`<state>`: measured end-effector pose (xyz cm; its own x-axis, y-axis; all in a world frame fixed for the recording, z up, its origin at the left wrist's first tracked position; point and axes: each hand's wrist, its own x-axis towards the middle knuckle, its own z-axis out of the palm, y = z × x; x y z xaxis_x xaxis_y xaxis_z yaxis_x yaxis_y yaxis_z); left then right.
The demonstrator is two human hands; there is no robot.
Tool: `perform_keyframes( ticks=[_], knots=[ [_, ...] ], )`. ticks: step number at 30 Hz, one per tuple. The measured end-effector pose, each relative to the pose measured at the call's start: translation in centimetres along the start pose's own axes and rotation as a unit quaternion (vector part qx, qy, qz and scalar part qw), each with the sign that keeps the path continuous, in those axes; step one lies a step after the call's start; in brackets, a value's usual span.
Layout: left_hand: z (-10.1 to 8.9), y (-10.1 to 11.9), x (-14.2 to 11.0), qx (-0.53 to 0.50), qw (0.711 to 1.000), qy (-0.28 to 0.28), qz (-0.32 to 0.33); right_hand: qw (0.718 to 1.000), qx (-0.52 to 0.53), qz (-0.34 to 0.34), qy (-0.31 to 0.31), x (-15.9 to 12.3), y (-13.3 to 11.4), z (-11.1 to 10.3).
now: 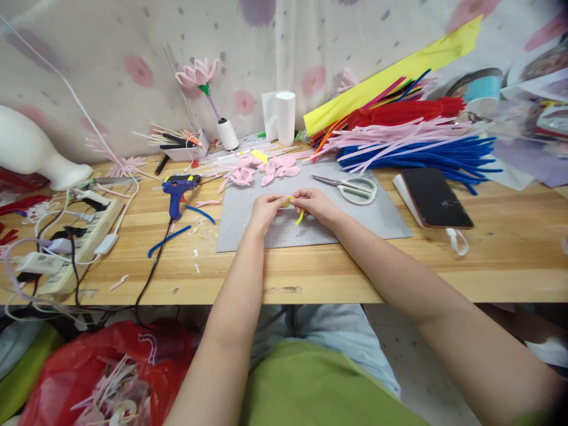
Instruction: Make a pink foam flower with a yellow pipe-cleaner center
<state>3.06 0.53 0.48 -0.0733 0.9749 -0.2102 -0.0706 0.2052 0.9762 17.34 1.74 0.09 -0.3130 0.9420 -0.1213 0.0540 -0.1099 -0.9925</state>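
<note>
I look down on a wooden desk point(510, 266) set against a pale backdrop point(177, 29) printed with pink and purple blooms. A gray mat point(244, 222) lies near the middle, with pink petal shapes point(277, 170) along its far edge and scissors point(345, 185) on its right side, blades toward the left. Right of the mat, a phone point(437, 198) leans on a white block; behind it I see heaped blue stems point(417, 157), pink stems point(381, 137) and red stems point(408, 112). A blue glue gun point(175, 194) stands left of the mat, near 2 short blue pieces point(169, 241), and farther left is a crowded power strip point(86, 254). At the back, 1 pink flower point(199, 74) rises from a white holder point(228, 135). A red bag point(62, 378) sits below the desk.

Both forearms reach forward and converge over the mat. My left hand point(266, 212) and right hand point(314, 204) nearly meet, palms inward. Each grip is closed to a fingertip pinch on a yellow strip point(300, 218), held above the mat, its free end hanging below the right fingers.
</note>
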Motion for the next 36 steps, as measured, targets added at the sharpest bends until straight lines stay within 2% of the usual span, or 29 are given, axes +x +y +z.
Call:
perform_keyframes(
  ticks=[3,12,18,24,29,36],
  knots=[
    [0.0,-0.2,0.1,0.006,1.000,0.001,-0.003,1.000,-0.020,-0.007,-0.003,-0.1,-0.1,-0.3],
    [1.0,-0.3,-0.3,-0.016,0.999,0.025,-0.023,0.995,-0.062,-0.060,0.044,0.0,-0.4,-1.2],
    [0.9,-0.8,0.0,-0.042,0.999,0.018,0.000,0.994,-0.085,-0.057,0.047,0.0,-0.4,-1.1],
    [1.1,-0.7,0.2,-0.080,0.992,0.093,0.013,0.989,-0.122,-0.066,0.052,0.3,-0.2,-1.7],
    [1.7,-0.1,-0.2,-0.153,0.981,0.117,0.001,0.992,-0.104,-0.074,0.015,0.2,-0.5,-1.4],
    [1.9,0.2,-0.3,-0.274,0.948,0.159,-0.021,0.986,-0.123,-0.090,-0.065,-0.3,0.0,0.5]
  ],
)
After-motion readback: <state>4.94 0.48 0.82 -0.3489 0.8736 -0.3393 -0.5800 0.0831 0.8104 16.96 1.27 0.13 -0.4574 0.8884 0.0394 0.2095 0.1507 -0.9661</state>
